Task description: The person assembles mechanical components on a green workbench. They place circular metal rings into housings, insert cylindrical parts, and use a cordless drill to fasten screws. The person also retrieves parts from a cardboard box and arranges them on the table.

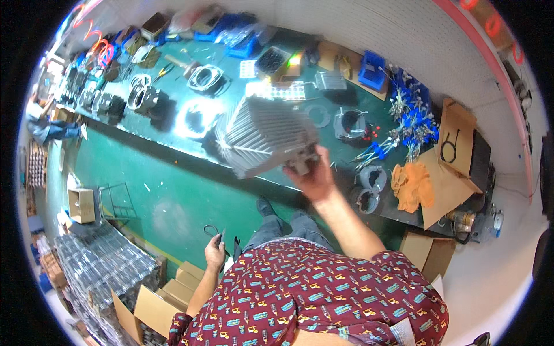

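Note:
My right hand (316, 175) is raised over the near edge of the workbench, gripping a large grey finned metal housing (259, 135) by a bracket-like part at its lower right. The housing is tilted, its ribs facing left and up, and it hides part of the bench. Low at my left side, my left hand (215, 254) is closed on a thin dark item with a black loop (211, 230); its exact kind is too small to tell. Beyond the housing lies a white ring-shaped part (195, 119), washed out by glare.
On the dark green workbench (231, 95) stand several round housings (111, 106), blue-ended wire bundles (404, 124), orange gloves (411, 185) and a blue bin (372, 69). Stacked metal parts (107, 259) and an open cardboard box (151, 311) are at lower left. Another person (49, 121) is at far left.

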Available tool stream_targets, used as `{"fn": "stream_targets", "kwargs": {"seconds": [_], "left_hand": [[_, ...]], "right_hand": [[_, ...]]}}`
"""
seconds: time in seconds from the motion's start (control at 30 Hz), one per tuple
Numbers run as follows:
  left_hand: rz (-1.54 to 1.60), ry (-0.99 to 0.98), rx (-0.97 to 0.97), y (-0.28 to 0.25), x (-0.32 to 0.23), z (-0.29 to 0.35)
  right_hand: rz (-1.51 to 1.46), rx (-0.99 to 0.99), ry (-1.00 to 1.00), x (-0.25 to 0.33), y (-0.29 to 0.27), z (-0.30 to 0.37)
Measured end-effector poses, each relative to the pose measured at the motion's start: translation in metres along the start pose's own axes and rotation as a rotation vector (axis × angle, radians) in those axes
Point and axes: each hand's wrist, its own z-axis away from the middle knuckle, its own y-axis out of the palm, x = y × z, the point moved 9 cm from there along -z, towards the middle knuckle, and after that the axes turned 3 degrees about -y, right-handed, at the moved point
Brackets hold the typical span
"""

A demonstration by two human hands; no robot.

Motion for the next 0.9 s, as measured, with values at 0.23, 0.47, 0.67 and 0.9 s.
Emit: {"fn": "stream_targets", "kwargs": {"seconds": [0.23, 0.47, 0.67, 0.9], "left_hand": [[0.05, 0.074, -0.009, -0.03, 0.023, -0.006], [-0.039, 0.135, 0.012, -0.027, 0.052, -0.02], [-0.215, 0.125, 0.012, -0.019, -0.008, 0.006], [0.37, 0.242, -0.092, -0.035, -0.125, 0.001]], "right_hand": [[-0.732, 0.264, 0.342, -0.073, 0.103, -0.014], [-0.804, 0.414, 0.369, -0.069, 0.118, -0.013], [-0.482, 0.335, 0.204, -0.04, 0.1, 0.005], [-0.427, 0.455, 0.234, -0.04, 0.074, -0.015]]}}
